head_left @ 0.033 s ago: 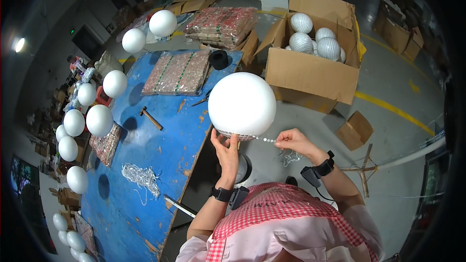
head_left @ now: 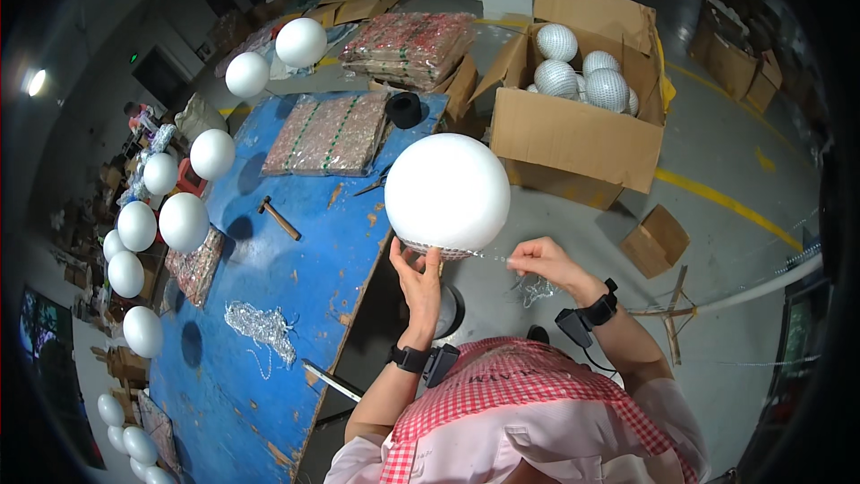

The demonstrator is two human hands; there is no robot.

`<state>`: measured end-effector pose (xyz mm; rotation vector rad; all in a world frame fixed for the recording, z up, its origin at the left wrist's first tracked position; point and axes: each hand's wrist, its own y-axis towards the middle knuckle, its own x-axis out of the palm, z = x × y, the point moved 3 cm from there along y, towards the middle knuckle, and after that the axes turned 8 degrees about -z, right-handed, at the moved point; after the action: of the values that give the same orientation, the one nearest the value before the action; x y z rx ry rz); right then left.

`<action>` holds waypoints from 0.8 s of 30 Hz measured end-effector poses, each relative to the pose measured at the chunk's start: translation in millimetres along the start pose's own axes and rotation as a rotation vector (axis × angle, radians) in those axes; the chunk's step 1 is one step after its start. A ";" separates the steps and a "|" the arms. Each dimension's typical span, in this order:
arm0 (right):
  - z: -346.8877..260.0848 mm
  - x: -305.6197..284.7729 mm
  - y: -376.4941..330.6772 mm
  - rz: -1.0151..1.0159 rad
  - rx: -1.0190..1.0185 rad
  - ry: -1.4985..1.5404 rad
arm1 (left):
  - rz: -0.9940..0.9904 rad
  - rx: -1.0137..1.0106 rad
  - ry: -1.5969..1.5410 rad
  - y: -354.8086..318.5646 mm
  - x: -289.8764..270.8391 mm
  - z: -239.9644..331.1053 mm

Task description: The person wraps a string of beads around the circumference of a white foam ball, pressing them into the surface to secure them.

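Observation:
A large white ball is in front of me, with a band of small mirror tiles around its underside. My left hand grips the ball from below, its fingers and thumb at the tiled band. From that band a short strand of shiny tiles stretches across to my right hand, which pinches it between thumb and fingertips. The loose tail of the strand dangles in a tangle under my right hand.
A blue worktable at left bears a hammer, a heap of silvery strands and a bagged pack. Several white balls stand along its far side. A carton of mirror-tiled balls is at the right.
Both hands and the ball hold their places. The stretched strand looks thinner and glints less than before.

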<state>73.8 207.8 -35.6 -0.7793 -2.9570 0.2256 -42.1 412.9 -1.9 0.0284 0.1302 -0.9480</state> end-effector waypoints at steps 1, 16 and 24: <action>1.6 -0.9 0.4 0.040 -0.030 0.077 | -0.003 0.009 0.005 0.5 1.1 -0.6; -15.6 4.1 -8.3 0.274 -0.058 -0.154 | -0.030 0.009 -0.020 4.0 2.3 0.2; -21.0 4.2 8.2 0.376 -0.134 -0.190 | -0.041 -0.060 -0.159 9.0 -1.4 -5.5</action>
<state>76.5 219.5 -16.1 -1.4064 -2.9952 0.1280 -36.1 419.7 -7.4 -0.1048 0.0124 -0.9832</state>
